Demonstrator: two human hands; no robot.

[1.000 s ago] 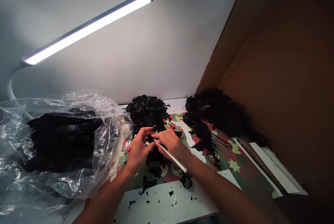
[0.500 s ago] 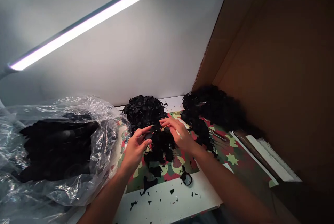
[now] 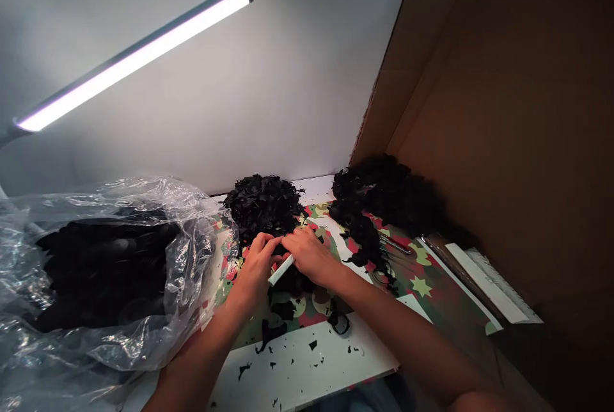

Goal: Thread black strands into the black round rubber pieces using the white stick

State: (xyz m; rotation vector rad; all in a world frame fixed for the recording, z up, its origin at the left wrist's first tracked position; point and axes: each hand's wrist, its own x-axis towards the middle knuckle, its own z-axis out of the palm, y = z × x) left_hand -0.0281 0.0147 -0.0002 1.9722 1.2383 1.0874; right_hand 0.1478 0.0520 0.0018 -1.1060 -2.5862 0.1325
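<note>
My left hand (image 3: 256,265) is closed, fingertips pinched against those of my right hand; whatever is between them is hidden. My right hand (image 3: 313,255) is wrapped round a slim tool with a flat pale handle (image 3: 282,270), which sticks out toward me below the palm. The tool's working end is out of sight. Beneath both hands lie loose black scraps (image 3: 300,283), thin and partly covered. A black ring-shaped piece (image 3: 339,322) and a torn black strip (image 3: 273,333) rest closer to me on the table.
A clear plastic bag (image 3: 192,271) full of black pieces (image 3: 105,271) stands at left. Behind my hands is a heap of black shreds (image 3: 263,201); more black pieces (image 3: 393,198) pile up at right beside a cardboard wall (image 3: 518,111). A patterned sheet (image 3: 398,271) covers the table. A lamp (image 3: 144,54) shines above.
My hands have come together, and the fingers, spread half a second ago, are now closed. The pale handle in my right hand now shows plainly, turned toward me.
</note>
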